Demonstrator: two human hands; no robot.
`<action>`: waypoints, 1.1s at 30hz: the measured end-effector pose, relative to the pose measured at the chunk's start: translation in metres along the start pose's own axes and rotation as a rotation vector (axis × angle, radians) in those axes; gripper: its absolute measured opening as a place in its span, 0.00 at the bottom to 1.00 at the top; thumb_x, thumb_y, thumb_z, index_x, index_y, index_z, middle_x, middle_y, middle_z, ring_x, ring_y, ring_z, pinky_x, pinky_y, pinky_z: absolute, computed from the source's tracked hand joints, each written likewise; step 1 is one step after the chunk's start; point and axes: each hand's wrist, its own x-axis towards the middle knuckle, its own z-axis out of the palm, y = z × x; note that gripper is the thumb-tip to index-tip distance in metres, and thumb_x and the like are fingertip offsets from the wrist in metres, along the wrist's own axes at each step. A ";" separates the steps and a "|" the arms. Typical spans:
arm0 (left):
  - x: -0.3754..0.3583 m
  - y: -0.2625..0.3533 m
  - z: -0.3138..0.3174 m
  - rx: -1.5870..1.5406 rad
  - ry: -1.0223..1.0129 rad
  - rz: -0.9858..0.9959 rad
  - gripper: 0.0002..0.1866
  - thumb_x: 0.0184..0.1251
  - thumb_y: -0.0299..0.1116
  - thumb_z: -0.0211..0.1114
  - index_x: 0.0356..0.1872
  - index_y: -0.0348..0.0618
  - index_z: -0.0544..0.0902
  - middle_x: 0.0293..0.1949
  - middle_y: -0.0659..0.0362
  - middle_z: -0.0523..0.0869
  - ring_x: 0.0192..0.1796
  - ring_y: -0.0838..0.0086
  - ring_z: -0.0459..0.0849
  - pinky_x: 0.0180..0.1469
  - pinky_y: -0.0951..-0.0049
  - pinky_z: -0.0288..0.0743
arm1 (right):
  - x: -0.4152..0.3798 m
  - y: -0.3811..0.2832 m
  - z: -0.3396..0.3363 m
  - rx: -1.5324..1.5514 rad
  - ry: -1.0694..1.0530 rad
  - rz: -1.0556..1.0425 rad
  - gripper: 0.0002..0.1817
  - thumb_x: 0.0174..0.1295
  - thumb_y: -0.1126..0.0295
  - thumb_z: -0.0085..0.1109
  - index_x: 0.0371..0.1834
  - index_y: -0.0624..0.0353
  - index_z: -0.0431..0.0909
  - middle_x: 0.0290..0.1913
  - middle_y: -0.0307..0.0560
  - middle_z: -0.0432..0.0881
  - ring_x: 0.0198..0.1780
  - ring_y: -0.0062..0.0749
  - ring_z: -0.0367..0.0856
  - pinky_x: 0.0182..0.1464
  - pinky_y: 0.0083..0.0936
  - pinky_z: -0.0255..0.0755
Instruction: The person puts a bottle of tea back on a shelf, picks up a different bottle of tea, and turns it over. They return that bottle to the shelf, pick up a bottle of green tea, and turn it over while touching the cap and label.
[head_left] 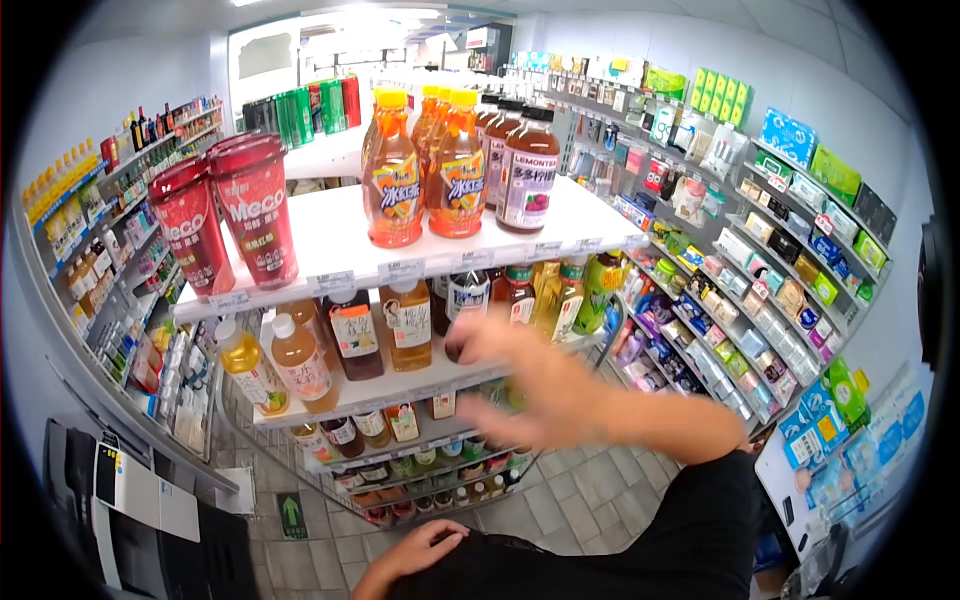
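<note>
My right hand [525, 385] reaches out in front of the second shelf, thumb and fingers apart, a little smeared by motion, with nothing visible between them. Its fingertips overlap a dark-capped bottle with a white label [467, 295]. Left of it on that shelf stand an amber drink bottle [409, 330], a dark drink bottle [356, 340] and a peach-coloured bottle with a white cap [303, 368]. To its right are a golden bottle [547, 298] and a green bottle [597, 295]. Low at my body rests my left hand [428, 550], fingers loosely stretched, holding nothing.
The top shelf [330, 225] carries red Meco cups [255, 215], orange-labelled iced tea bottles [458, 170] and purple-labelled bottles [527, 175]. Lower tiers hold more bottles. Packed wall shelves [740, 290] run along the right. A black and white machine [145, 490] stands lower left.
</note>
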 end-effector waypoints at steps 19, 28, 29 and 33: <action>-0.136 -0.121 -0.043 0.703 -0.452 -0.569 0.24 0.70 0.56 0.64 0.44 0.42 0.87 0.39 0.44 0.90 0.47 0.49 0.89 0.50 0.50 0.81 | -0.220 -0.141 0.265 0.315 -0.959 1.023 0.36 0.77 0.41 0.51 0.70 0.66 0.73 0.61 0.66 0.82 0.62 0.62 0.80 0.65 0.46 0.74; -0.092 -0.081 -0.020 0.748 -0.301 -0.089 0.16 0.67 0.45 0.64 0.40 0.40 0.82 0.41 0.46 0.88 0.46 0.47 0.87 0.48 0.50 0.79 | -0.203 -0.166 0.251 0.404 -0.941 1.120 0.35 0.78 0.41 0.51 0.68 0.66 0.74 0.60 0.67 0.83 0.61 0.62 0.81 0.62 0.46 0.75; -0.089 -0.083 -0.020 0.724 -0.235 -0.022 0.15 0.66 0.43 0.64 0.37 0.39 0.82 0.37 0.46 0.88 0.43 0.45 0.86 0.46 0.50 0.79 | -0.201 -0.161 0.247 0.432 -0.946 1.129 0.35 0.78 0.42 0.51 0.68 0.66 0.74 0.60 0.67 0.83 0.61 0.62 0.81 0.62 0.46 0.75; -0.089 -0.103 -0.030 0.739 -0.280 -0.126 0.16 0.67 0.44 0.64 0.38 0.39 0.82 0.38 0.45 0.88 0.44 0.46 0.87 0.46 0.52 0.79 | -0.206 -0.136 0.240 0.412 -0.867 1.091 0.38 0.76 0.39 0.51 0.67 0.67 0.74 0.60 0.67 0.82 0.61 0.64 0.81 0.63 0.48 0.75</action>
